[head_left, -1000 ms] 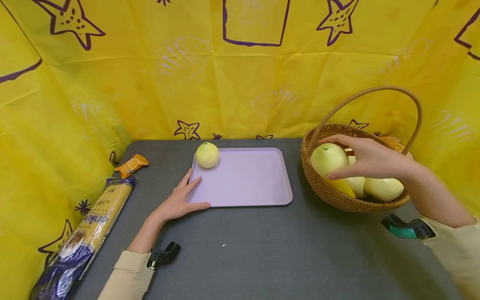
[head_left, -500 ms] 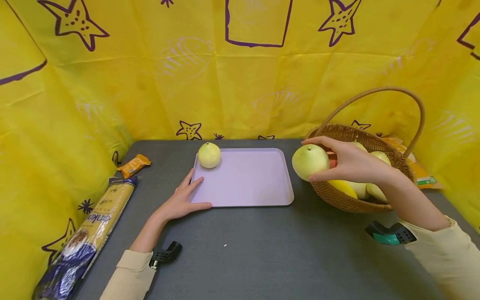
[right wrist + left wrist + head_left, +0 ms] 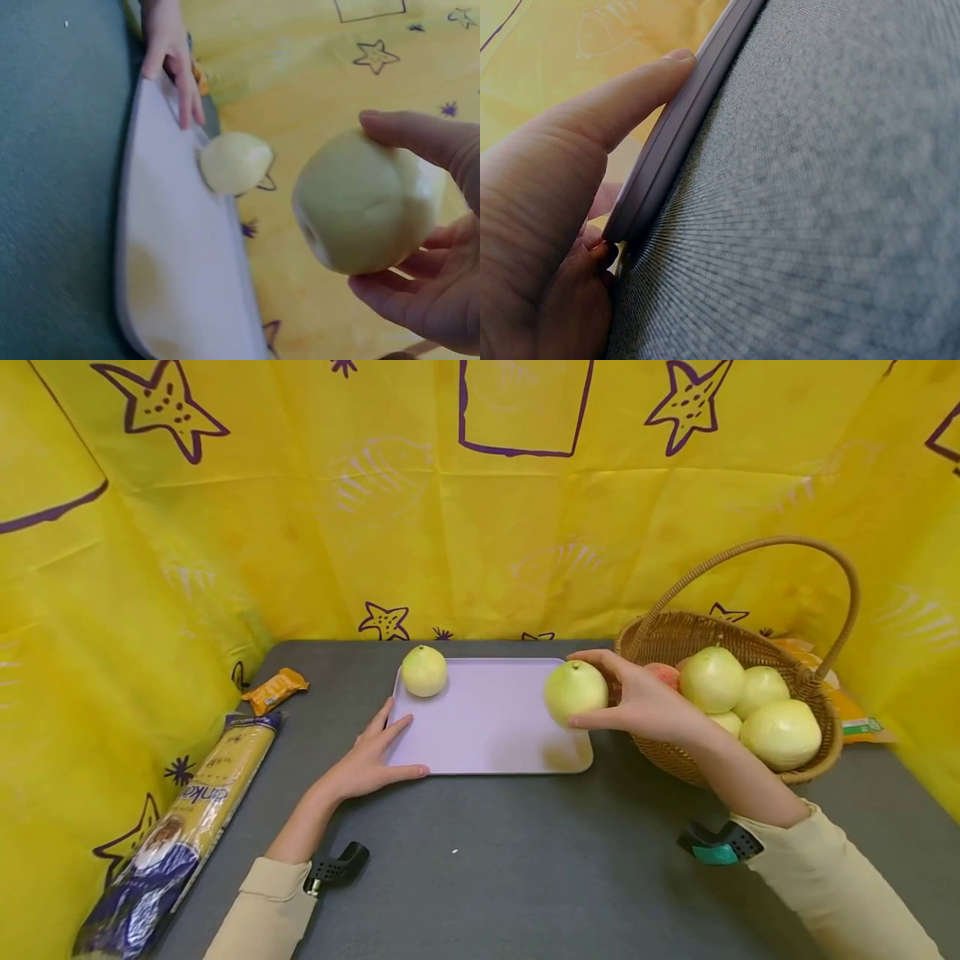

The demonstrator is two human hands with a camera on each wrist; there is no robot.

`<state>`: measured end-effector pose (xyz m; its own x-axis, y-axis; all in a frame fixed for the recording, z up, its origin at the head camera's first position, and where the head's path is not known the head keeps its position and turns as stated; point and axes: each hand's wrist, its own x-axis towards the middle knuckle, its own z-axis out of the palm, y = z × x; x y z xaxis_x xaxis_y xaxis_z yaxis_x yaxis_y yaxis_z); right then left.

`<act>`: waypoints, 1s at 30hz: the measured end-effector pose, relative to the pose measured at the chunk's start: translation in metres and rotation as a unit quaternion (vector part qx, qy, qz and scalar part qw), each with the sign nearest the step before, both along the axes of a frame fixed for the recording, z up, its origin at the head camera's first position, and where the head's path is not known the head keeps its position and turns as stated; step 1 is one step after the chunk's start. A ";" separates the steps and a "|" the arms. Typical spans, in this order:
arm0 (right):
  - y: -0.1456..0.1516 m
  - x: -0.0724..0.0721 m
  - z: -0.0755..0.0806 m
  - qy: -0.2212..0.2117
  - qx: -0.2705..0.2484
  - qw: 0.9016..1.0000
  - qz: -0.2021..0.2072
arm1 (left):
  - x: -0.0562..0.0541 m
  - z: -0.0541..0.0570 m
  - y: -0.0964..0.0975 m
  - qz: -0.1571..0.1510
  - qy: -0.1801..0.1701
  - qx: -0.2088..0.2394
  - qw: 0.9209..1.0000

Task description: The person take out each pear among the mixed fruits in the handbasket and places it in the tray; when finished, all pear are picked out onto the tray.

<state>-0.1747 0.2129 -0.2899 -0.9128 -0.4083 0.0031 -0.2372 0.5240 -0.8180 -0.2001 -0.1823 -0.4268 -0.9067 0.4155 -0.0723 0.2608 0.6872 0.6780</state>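
Note:
My right hand (image 3: 647,702) grips a round pale green-yellow pear (image 3: 575,692) between thumb and fingers. It holds the pear over the right end of a lilac tray (image 3: 487,718), and a shadow falls on the tray beneath. In the right wrist view the pear (image 3: 367,202) hangs clear of the tray (image 3: 180,247). A second pear (image 3: 423,672) sits in the tray's far left corner. My left hand (image 3: 367,760) lies spread at the tray's near left corner. Seen from the left wrist, the thumb (image 3: 622,97) rests along the tray's rim (image 3: 679,112).
At the right stands a wicker basket (image 3: 656,760) with a tall handle, holding several pears (image 3: 780,732) and a reddish fruit (image 3: 663,674). An orange packet (image 3: 862,714) lies behind it. On the left are an orange wrapped snack (image 3: 276,691) and a long yellow-and-blue noodle packet (image 3: 187,827).
My right hand has lifted the pear out of the basket and carried it left, over the tray's right end. My left hand has stayed at the tray's corner.

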 end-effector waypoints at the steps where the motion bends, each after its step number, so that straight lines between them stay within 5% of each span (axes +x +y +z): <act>1: -0.002 -0.002 -0.004 -0.001 -0.004 1.000 -0.006 | 0.000 0.000 0.000 0.000 0.000 0.000 1.000; 14: -0.032 -0.022 -0.061 0.014 -0.027 0.995 -0.098 | 0.000 0.000 0.000 -0.001 -0.004 0.001 1.000; 30: -0.072 -0.048 -0.104 0.026 -0.102 0.981 -0.161 | -0.001 0.000 0.001 0.001 -0.006 0.000 1.000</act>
<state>-0.2225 0.1407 -0.3942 -0.9909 -0.0851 0.1046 -0.1303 0.4055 -0.9048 -0.2007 -0.1818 -0.4269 -0.9068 0.4133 -0.0828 0.2515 0.6882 0.6805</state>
